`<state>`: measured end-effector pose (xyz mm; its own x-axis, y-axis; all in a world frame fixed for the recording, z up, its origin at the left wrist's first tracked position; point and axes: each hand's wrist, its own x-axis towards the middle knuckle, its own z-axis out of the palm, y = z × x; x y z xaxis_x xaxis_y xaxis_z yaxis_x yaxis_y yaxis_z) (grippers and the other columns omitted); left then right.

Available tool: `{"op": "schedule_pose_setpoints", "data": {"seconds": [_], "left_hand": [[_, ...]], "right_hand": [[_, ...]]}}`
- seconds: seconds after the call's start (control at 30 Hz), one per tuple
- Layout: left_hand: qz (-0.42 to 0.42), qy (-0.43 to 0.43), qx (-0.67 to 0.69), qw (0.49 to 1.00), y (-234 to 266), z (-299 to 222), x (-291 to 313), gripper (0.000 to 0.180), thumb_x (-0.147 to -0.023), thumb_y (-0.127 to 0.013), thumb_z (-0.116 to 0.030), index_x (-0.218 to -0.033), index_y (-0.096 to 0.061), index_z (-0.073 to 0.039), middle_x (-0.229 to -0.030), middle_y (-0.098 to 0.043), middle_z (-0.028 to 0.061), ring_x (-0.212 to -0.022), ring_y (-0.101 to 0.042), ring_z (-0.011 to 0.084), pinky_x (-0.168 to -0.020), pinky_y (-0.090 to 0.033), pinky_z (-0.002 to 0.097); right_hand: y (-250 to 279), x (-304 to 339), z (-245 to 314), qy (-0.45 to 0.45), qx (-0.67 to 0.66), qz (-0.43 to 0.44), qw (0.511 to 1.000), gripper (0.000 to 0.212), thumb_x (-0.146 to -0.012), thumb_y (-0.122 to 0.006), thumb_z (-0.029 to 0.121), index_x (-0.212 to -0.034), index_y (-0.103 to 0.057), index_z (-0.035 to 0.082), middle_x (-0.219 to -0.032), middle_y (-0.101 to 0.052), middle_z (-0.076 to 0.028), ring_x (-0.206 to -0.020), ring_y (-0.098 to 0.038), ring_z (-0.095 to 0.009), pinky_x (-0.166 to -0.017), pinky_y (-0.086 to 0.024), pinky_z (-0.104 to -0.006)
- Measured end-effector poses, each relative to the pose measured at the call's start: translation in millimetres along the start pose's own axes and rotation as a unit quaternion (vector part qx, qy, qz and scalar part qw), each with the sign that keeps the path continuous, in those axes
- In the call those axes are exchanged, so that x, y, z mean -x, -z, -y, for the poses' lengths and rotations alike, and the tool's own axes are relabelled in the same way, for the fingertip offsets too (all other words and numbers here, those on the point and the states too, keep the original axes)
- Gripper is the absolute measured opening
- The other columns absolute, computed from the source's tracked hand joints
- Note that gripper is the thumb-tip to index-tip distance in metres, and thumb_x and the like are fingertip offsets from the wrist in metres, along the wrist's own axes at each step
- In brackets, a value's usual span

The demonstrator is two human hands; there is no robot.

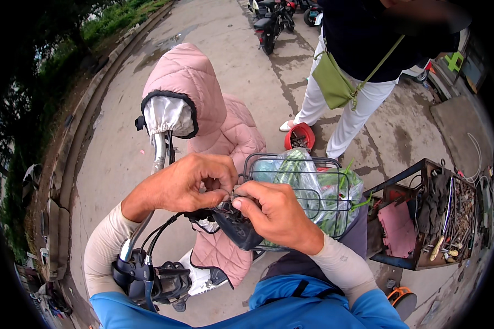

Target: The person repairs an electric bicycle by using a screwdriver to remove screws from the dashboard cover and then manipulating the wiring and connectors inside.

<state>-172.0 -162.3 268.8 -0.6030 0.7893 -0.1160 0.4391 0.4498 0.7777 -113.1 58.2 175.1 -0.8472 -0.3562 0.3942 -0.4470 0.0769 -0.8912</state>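
Note:
My left hand (189,182) and my right hand (275,213) meet in the middle, thumbs and fingers pinched almost tip to tip. Whatever is between them is too small and covered to make out. Just under the fingers is a black part (241,233) of an electric bike, with dark cables at its side. The bike's silver handlebar (158,153) runs past my left hand, its far end inside a padded pink cover (189,71). Beside my right hand is a black wire basket (296,159) holding green vegetables (297,171) in clear plastic bags.
A person in white trousers (347,127) with a green bag (332,82) stands beyond the basket, near a red bowl (300,137). At right sits an open metal toolbox (417,263) full of tools. Parked motorbikes (270,27) stand at the back; a kerb (101,82) runs along the left.

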Motion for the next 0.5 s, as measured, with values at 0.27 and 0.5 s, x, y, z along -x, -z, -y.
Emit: {"op": "schedule_pose_setpoints", "data": {"seconds": [0.27,0.5], "left_hand": [[-0.011,-0.01,0.011,1.0,-1.8,3.2,-0.3,0.012,-0.079,-0.069,0.003,-0.09,-0.071,0.001,-0.104,-0.069,0.009,-0.086,-0.065,0.017,-0.071,-0.052,0.0305],[0.007,0.02,0.034,0.999,-1.9,1.2,2.4,0.013,-0.081,-0.074,0.001,-0.095,-0.073,-0.001,-0.106,-0.068,0.0074,-0.085,-0.064,0.0159,-0.07,-0.053,0.0298]], "right_hand": [[2.4,5.5,-7.9,-0.146,-0.217,0.05,0.964,0.02,-0.104,-0.069,0.018,-0.109,-0.071,-0.001,-0.08,-0.07,-0.005,-0.062,-0.063,-0.012,-0.055,-0.047,-0.0284],[5.0,8.3,-13.6,-0.206,-0.336,0.078,0.916,0.023,-0.108,-0.064,0.023,-0.113,-0.072,0.001,-0.082,-0.068,0.002,-0.064,-0.06,-0.003,-0.053,-0.045,-0.0199]]}}
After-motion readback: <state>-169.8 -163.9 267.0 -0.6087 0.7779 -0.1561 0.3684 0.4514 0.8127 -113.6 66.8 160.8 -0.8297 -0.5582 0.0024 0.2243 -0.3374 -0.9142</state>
